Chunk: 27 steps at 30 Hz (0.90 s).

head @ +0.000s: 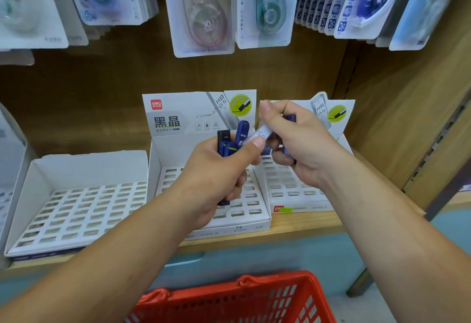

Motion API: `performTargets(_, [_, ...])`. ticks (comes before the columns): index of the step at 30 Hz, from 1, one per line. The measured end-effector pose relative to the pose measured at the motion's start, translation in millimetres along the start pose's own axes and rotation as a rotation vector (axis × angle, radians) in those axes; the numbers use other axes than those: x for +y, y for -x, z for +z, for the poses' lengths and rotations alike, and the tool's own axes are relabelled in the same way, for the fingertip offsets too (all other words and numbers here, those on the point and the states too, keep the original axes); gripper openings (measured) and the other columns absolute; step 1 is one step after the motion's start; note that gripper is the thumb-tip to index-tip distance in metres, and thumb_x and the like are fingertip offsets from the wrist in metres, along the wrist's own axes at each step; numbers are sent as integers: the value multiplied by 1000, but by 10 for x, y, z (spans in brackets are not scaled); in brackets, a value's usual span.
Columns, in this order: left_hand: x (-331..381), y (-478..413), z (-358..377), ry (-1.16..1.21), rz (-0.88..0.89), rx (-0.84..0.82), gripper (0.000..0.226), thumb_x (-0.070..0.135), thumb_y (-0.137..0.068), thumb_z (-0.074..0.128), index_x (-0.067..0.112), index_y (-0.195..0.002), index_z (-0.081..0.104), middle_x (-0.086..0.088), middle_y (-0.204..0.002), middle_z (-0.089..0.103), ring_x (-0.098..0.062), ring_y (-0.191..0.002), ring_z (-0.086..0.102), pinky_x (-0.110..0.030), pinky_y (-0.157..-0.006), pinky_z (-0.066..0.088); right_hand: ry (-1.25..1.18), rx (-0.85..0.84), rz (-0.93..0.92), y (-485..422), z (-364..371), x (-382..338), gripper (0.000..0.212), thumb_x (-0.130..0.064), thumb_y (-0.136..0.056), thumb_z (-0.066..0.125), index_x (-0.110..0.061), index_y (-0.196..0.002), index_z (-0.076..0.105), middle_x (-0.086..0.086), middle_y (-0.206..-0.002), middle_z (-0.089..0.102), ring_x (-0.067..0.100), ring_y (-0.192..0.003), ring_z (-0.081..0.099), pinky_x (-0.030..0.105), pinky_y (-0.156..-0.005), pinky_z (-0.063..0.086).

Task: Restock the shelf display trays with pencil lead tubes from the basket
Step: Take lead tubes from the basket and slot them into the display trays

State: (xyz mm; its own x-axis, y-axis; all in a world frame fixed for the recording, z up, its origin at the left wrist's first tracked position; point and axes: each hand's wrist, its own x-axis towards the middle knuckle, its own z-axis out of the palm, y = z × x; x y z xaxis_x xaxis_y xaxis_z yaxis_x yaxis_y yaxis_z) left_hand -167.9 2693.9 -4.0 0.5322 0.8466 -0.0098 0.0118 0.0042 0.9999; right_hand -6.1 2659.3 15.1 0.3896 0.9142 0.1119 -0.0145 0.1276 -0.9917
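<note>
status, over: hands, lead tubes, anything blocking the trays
Left hand grips bunch of dark blue plastic lead tubes. Right hand pinches one white-labelled tube. White slotted cardboard tray beneath, visible slots unfilled; nothing blocking.

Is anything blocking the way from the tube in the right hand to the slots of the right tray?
Nothing visible does. The right hand holds the tube above the right tray, whose visible slots are empty. The left hand, gripping other tubes, is beside it over the middle tray.
</note>
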Motion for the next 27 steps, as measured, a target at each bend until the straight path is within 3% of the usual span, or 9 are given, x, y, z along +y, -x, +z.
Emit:
performTargets(4, [68, -14, 29, -13, 68, 89, 24, 31, -94, 74, 7, -94, 70, -9, -62, 54, -13, -41, 39, -23, -39, 33, 51, -35, -9, 23, -198, -71, 22, -29, -89, 79, -11, -86, 66, 0, -62, 57, 15, -52, 39, 20, -41, 23])
performTargets(7, [183, -126, 66, -71, 113, 140, 16, 27, -93, 78, 13, -96, 71, -6, -63, 56, -15, -47, 44, -25, -42, 36, 327, -104, -31, 32, -378, -127, 20, -23, -81, 87, -8, -84, 75, -1, -58, 59, 12, -49, 46, 22, -42, 32])
performTargets(10, [295, -272, 156, -236, 123, 98, 18, 27, -91, 80, 14, -97, 71, -2, -59, 57, -15, -48, 48, -26, -45, 38, 454, -172, -181, 10, -450, -158, 15, -7, -78, 88, -15, -89, 81, 1, -70, 73, 4, -65, 65, 18, -63, 52])
performTargets(13, [355, -397, 254, -311, 112, 72, 18, 31, -89, 81, 17, -97, 72, 0, -58, 60, -13, -48, 51, -26, -45, 41, 443, -108, -234, -52, -529, -118, 16, -2, -81, 85, -16, -88, 81, -7, -71, 72, -2, -63, 63, 11, -59, 48])
performTargets(16, [276, -464, 288, -375, 152, 144, 11, 26, -90, 81, 18, -92, 74, 6, -58, 61, -8, -48, 52, -20, -45, 45, 402, 26, -191, -132, -655, 43, 16, -9, -81, 87, -23, -84, 79, -10, -73, 72, -3, -61, 62, 12, -56, 47])
performTargets(20, [33, -409, 261, -513, 186, 187, 20, 24, -84, 86, 12, -86, 71, 0, -68, 63, -2, -51, 52, -16, -51, 47, 368, 172, -153, -187, -710, 315, 19, -10, -81, 87, -22, -83, 74, 8, -75, 72, 5, -55, 59, 22, -55, 49])
performTargets(22, [-59, -370, 256, -512, 137, 187, 27, 25, -78, 91, 11, -86, 69, 3, -66, 62, -3, -51, 52, -17, -52, 47, 363, 201, -154, -222, -703, 375, 20, -10, -83, 86, -22, -82, 71, 8, -71, 70, 6, -53, 57, 23, -52, 49])
performTargets(24, [-117, -345, 268, -476, 78, 195, 35, 26, -73, 94, 9, -87, 67, 3, -63, 60, -6, -48, 50, -19, -47, 45, 363, 203, -144, -259, -688, 404, 18, -11, -81, 87, -23, -83, 73, -3, -71, 70, 5, -59, 60, 23, -57, 50])
performTargets(27, [-166, -334, 280, -345, -6, 209, 40, 25, -72, 95, 7, -89, 64, 7, -54, 55, -7, -39, 44, -19, -40, 39, 373, 209, -108, -291, -657, 465, 18, -13, -77, 90, -23, -84, 77, -3, -84, 74, 11, -72, 64, 28, -68, 53])
